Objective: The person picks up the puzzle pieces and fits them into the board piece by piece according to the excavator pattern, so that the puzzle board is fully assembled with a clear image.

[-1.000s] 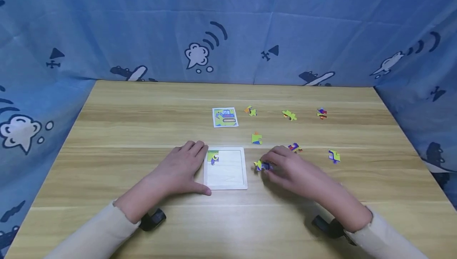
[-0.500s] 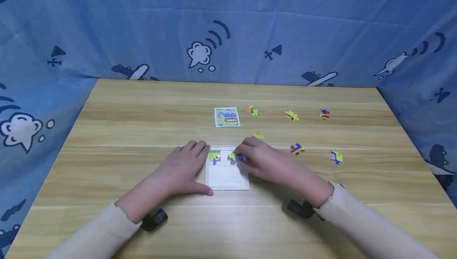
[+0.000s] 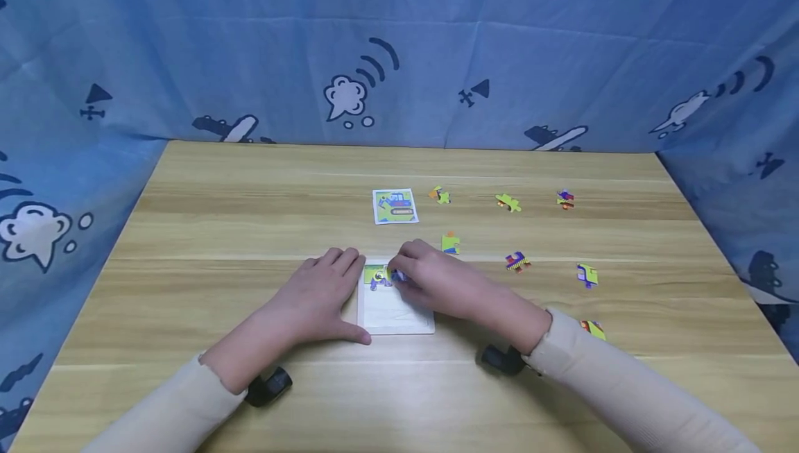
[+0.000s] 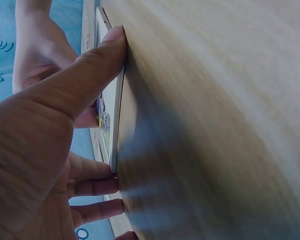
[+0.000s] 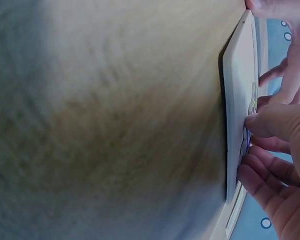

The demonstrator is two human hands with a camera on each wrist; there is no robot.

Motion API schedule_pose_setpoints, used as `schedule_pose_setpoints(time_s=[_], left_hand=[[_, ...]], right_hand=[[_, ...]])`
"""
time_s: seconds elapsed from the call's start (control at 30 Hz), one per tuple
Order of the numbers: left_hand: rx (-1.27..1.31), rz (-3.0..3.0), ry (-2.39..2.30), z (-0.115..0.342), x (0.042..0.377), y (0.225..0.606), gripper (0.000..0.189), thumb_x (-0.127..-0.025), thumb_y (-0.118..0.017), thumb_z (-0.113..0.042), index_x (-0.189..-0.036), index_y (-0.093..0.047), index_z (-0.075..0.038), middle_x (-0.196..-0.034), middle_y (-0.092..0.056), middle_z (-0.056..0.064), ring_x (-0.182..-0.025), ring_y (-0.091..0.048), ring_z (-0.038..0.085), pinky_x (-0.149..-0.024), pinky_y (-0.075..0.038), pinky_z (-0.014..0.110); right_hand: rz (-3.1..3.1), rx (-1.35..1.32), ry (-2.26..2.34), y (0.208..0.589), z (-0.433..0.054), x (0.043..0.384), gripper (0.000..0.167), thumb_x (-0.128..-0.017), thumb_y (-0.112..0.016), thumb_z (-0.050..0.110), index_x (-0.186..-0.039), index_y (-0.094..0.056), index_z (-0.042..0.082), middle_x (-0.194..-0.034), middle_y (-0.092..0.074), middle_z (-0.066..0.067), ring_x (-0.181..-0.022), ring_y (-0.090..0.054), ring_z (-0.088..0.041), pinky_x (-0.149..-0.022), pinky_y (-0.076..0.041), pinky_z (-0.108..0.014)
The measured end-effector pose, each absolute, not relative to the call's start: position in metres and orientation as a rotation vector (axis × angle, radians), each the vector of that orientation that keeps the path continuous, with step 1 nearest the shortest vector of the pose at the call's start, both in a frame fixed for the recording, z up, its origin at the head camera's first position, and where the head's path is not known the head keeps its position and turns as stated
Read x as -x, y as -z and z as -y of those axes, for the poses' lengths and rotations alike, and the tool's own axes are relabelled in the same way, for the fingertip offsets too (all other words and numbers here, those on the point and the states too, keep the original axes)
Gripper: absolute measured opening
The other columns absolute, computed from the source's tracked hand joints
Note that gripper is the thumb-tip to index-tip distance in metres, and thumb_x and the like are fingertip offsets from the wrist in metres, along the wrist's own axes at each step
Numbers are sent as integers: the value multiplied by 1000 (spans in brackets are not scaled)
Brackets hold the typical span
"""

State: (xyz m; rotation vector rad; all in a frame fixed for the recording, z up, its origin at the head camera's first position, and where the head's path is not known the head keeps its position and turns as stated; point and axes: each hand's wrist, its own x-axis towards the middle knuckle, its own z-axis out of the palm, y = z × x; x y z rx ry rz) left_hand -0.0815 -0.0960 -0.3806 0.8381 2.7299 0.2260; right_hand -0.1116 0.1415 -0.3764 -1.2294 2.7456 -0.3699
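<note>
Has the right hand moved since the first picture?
Yes, the right hand has moved left, from right of the puzzle tray to partly over it.

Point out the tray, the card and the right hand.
Tray (image 3: 394, 315): head view, on the bare white base, near side.
Card (image 3: 395, 206): head view, middle of the printed face.
Right hand (image 3: 435, 279): head view, on the back of the hand.

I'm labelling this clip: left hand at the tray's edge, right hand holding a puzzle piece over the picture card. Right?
One slip: the head view shows the right hand holding the puzzle piece at the tray, not over the picture card. The left hand is at the tray's edge.
</note>
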Motion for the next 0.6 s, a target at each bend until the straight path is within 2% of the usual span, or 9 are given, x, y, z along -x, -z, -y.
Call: schedule_pose_setpoints(time_s=[0.6], left_hand=[[-840,-2743,-204,94,81,381,121,-73,-79,-78,-156,-41,2,-154,-48,15,-140,-48,35,-107,-51,57]], right_hand=[[-2746,1219,333,377,-141,109,25,-98,-72,12,-122,-75,6,-112,-69,-7,-104,-66,-19,-92,-60,-32]])
